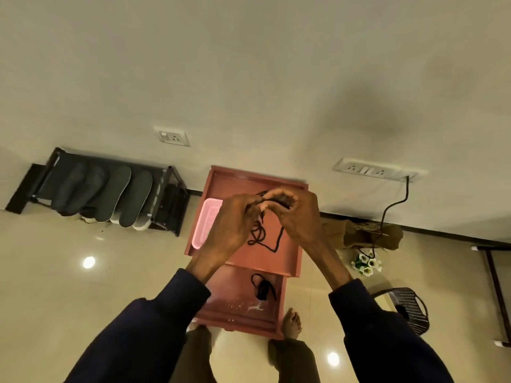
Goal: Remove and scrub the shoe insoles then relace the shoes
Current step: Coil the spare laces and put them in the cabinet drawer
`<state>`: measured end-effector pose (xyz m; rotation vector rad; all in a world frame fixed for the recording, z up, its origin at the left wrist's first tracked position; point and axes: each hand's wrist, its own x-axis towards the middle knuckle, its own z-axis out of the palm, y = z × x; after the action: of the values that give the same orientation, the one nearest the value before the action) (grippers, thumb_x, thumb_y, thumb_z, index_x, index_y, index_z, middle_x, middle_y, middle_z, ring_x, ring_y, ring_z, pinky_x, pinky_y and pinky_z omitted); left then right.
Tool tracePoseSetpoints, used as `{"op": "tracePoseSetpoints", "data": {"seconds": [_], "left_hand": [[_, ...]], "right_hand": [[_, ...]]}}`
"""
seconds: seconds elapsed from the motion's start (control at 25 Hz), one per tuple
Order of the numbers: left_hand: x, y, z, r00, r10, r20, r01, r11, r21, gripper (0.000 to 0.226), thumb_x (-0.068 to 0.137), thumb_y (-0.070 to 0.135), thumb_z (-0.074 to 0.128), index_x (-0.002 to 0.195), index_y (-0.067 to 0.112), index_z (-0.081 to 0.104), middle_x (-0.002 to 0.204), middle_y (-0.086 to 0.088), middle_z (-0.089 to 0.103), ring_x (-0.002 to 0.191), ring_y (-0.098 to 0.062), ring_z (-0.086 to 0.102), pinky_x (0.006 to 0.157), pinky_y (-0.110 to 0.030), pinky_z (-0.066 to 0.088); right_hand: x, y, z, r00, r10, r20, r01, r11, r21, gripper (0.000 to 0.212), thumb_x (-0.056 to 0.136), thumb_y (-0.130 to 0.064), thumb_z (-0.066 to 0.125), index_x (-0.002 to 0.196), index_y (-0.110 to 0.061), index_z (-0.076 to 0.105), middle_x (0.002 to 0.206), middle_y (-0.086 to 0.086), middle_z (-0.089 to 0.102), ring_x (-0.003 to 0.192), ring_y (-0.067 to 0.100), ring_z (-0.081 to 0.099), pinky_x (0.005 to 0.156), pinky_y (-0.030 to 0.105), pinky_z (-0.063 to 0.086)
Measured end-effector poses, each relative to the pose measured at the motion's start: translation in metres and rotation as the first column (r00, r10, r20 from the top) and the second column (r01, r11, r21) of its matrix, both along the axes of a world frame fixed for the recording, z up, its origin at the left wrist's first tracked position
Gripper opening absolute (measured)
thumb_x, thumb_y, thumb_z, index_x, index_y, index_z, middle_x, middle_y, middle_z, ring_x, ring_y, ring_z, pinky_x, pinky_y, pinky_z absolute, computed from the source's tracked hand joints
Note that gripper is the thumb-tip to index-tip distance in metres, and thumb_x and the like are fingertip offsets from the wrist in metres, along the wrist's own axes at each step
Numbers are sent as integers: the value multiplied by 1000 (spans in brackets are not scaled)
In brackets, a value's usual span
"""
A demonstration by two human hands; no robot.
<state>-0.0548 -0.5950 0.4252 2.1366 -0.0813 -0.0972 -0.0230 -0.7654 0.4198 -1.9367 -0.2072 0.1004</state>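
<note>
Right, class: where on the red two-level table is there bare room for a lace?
Upper shelf: the near right corner, between the hanging lace and the rim. Lower shelf: the left half, beside the lace bundle. Crowded: the upper shelf's left, taken by the pink basket, and its middle under the left hand and right hand.

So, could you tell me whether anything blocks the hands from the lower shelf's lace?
Nothing visible covers the bundled lace; it lies exposed on the lower shelf. The left hand and right hand grip the other lace.
</note>
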Motion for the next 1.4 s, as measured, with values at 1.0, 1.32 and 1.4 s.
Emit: {"op": "tracePoseSetpoints", "data": {"seconds": [1.0, 1.32, 1.4], "left_hand": [[-29, -11, 174, 938, -233, -257, -31, 680, -732, 37, 108, 25, 46, 109, -4, 69, 99, -23, 68, 98, -40, 73, 94, -47, 58], [12, -14, 257, 988, -150, -41, -29, 80, -996, 39, 98, 18, 50, 127, -7, 59, 139, -24, 61, 129, -38, 60, 112, -45, 47], [27, -8, 266, 1000, 4, 17, 15, 243, -970, 38, 102, 18, 51, 129, -7, 59, 136, -19, 65, 130, -34, 61, 112, -41, 47]], "right_hand": [[-6, -27, 193, 912, 210, 352, -193, 978, -83, 10, 90, -10, 75, 95, -15, 82, 91, -6, 76, 90, 13, 70, 74, 20, 50], [-18, -14, 199, 963, 248, 108, -266, 940, 212, 19, 101, -11, 61, 105, -10, 79, 80, 14, 73, 60, 24, 51, 59, 32, 44], [-26, -13, 206, 954, 284, 99, -295, 946, 131, 19, 102, -17, 61, 109, -12, 78, 78, 8, 74, 58, 18, 53, 59, 28, 45]]}}
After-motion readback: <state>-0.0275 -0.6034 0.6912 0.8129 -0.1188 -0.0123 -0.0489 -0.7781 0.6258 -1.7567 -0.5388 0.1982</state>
